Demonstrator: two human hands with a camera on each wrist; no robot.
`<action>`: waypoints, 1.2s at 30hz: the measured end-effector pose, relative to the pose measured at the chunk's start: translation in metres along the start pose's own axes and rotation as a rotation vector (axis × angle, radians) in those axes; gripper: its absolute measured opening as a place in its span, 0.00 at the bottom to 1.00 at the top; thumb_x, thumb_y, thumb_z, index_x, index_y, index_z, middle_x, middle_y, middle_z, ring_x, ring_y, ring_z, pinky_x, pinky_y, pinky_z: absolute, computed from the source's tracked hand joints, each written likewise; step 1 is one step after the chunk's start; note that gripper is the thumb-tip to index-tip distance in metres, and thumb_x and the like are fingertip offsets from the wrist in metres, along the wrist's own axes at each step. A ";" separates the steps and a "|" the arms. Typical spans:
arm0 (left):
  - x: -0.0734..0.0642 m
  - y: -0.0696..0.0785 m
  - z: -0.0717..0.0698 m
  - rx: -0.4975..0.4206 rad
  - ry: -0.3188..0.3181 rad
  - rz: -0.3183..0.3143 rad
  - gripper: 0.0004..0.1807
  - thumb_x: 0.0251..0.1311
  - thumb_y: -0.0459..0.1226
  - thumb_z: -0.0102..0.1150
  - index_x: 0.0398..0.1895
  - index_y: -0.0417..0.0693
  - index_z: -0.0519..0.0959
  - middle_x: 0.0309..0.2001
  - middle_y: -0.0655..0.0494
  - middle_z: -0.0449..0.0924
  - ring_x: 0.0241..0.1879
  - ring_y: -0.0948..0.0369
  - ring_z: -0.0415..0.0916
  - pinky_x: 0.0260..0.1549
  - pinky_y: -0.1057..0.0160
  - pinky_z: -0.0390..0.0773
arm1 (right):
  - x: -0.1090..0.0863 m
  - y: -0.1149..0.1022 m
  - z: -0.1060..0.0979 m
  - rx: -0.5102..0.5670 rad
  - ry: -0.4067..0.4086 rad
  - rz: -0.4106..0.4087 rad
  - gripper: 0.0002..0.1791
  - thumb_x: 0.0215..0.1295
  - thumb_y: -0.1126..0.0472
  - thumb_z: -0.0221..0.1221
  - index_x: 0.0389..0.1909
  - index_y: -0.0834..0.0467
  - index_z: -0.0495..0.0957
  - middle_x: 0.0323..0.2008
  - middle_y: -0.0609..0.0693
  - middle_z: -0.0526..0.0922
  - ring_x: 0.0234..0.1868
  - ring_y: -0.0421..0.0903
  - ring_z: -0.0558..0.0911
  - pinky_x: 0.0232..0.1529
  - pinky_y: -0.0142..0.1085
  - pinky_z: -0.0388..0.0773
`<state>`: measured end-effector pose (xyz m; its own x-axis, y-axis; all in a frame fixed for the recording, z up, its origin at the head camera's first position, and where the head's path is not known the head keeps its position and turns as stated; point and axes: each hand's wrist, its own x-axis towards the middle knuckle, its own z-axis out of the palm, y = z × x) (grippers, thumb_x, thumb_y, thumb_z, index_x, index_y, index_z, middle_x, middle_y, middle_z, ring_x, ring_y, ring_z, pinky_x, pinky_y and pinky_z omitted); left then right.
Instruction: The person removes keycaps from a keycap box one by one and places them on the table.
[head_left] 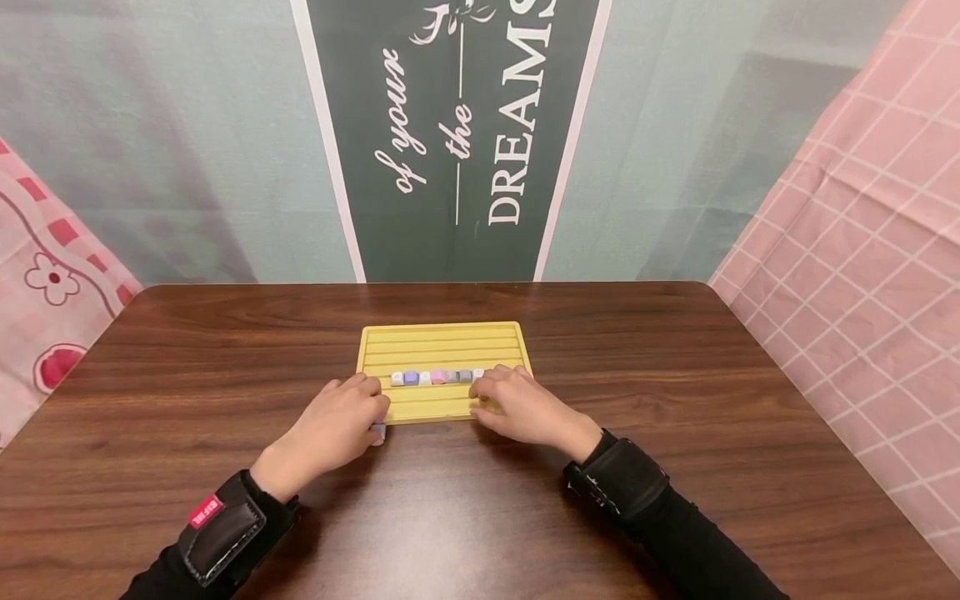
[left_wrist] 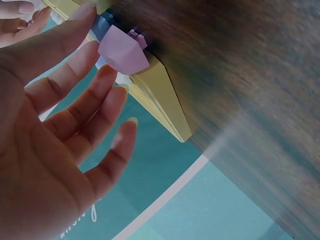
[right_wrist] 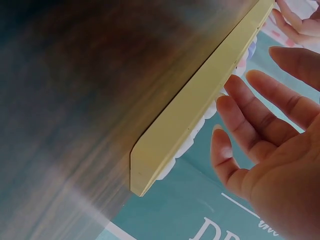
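Observation:
A yellow ridged tray (head_left: 442,337) lies on the table, with a row of small keycaps running along one of its grooves. Among them are a lilac keycap (head_left: 411,377), a pink keycap (head_left: 438,377) and a grey keycap (head_left: 465,376). At the tray's front left corner, my left hand (head_left: 337,421) pinches a pale pinkish keycap (left_wrist: 124,50), tilted so its stem shows. A bluish keycap (left_wrist: 103,24) sits right behind it by the fingertips. My right hand (head_left: 525,408) reaches over the tray's right side, fingers loosely bent, fingertips at the row's right end. White keycaps (right_wrist: 186,146) show past the tray edge.
The dark wooden table (head_left: 637,358) spreads around the tray. A printed cloth backdrop (head_left: 465,250) hangs behind it, with pink checked cloth (head_left: 885,217) on the right and patterned pink cloth (head_left: 52,275) on the left.

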<state>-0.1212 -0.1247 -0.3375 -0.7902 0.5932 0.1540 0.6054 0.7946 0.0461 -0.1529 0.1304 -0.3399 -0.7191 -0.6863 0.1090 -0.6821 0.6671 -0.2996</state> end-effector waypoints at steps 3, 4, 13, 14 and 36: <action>0.000 0.000 0.000 0.001 0.000 -0.003 0.17 0.36 0.36 0.74 0.16 0.50 0.70 0.22 0.60 0.62 0.26 0.60 0.61 0.22 0.63 0.57 | 0.000 0.000 0.000 -0.001 -0.005 0.001 0.08 0.61 0.57 0.58 0.37 0.56 0.79 0.34 0.46 0.78 0.37 0.41 0.73 0.36 0.35 0.62; 0.000 0.000 0.000 0.000 -0.001 -0.004 0.17 0.36 0.36 0.74 0.16 0.50 0.70 0.22 0.60 0.62 0.26 0.60 0.61 0.22 0.63 0.57 | 0.000 0.000 0.000 -0.002 -0.006 0.001 0.08 0.61 0.57 0.58 0.37 0.56 0.79 0.34 0.46 0.78 0.37 0.41 0.73 0.36 0.35 0.62; -0.001 0.001 -0.002 0.008 -0.009 -0.012 0.14 0.37 0.34 0.73 0.17 0.50 0.72 0.23 0.59 0.66 0.28 0.59 0.64 0.22 0.63 0.58 | 0.000 -0.001 -0.001 -0.006 -0.003 -0.004 0.08 0.60 0.57 0.58 0.37 0.56 0.79 0.33 0.46 0.78 0.36 0.41 0.73 0.36 0.35 0.62; -0.001 0.001 -0.002 0.009 -0.009 -0.012 0.14 0.37 0.34 0.73 0.17 0.50 0.72 0.23 0.59 0.66 0.28 0.59 0.65 0.22 0.63 0.59 | 0.000 -0.001 -0.001 -0.006 -0.002 -0.004 0.08 0.60 0.57 0.58 0.37 0.56 0.79 0.33 0.46 0.78 0.36 0.41 0.73 0.36 0.35 0.62; -0.004 0.000 -0.005 -0.010 0.005 -0.021 0.16 0.38 0.35 0.73 0.16 0.50 0.70 0.21 0.60 0.64 0.28 0.59 0.65 0.23 0.62 0.61 | -0.001 0.001 0.000 -0.007 0.007 -0.021 0.08 0.60 0.57 0.59 0.36 0.56 0.79 0.32 0.45 0.78 0.34 0.40 0.72 0.35 0.35 0.63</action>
<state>-0.1172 -0.1275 -0.3335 -0.8025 0.5753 0.1580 0.5893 0.8058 0.0592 -0.1529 0.1313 -0.3398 -0.7054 -0.6983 0.1214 -0.6980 0.6546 -0.2903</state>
